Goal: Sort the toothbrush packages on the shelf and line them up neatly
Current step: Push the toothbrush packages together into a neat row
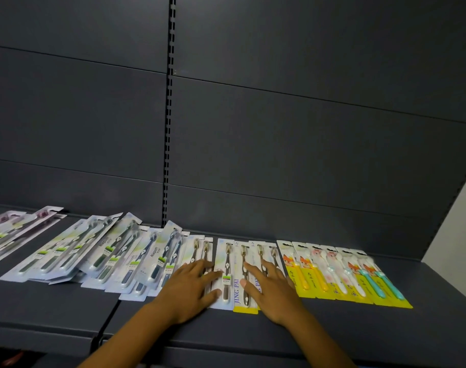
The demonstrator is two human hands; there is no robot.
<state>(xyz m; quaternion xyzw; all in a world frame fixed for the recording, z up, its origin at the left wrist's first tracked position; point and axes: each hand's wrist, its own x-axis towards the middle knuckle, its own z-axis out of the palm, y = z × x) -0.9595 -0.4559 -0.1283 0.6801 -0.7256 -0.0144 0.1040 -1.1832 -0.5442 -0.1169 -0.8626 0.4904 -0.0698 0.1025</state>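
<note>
I am looking down at a dark grey metal shelf [332,322] backed by dark grey wall panels [306,128], with a slotted upright rail [170,115] running down between the panels.

At the far left, a few clear blister packs holding dark maroon toothbrushes [11,227] lie slanted near the back of the shelf. Next to them, a loose, overlapping heap of white-carded packs with dark green and navy toothbrushes [101,251] fans out at differing angles; some cards read "Niepoth".

My left hand [190,290] lies flat with fingers spread and straight, pressing on white-carded packs of brown-handled toothbrushes [200,251]. Its fingertips reach a pack bearing a small green price sticker [226,278], which lies between my two hands.

My right hand [270,290] is also flat and spread, palm down, pressing on packs with yellow bottom edges printed "JING PAI" [238,293]. These lie side by side, roughly parallel, pointing toward the back wall. Neither hand curls around or pinches anything.

Just beside my right hand, a tidy overlapping row of yellow-carded children's toothbrush packs [346,274] with cartoon fox pictures holds yellow, white and teal brushes, running toward the right end of the shelf.
</note>
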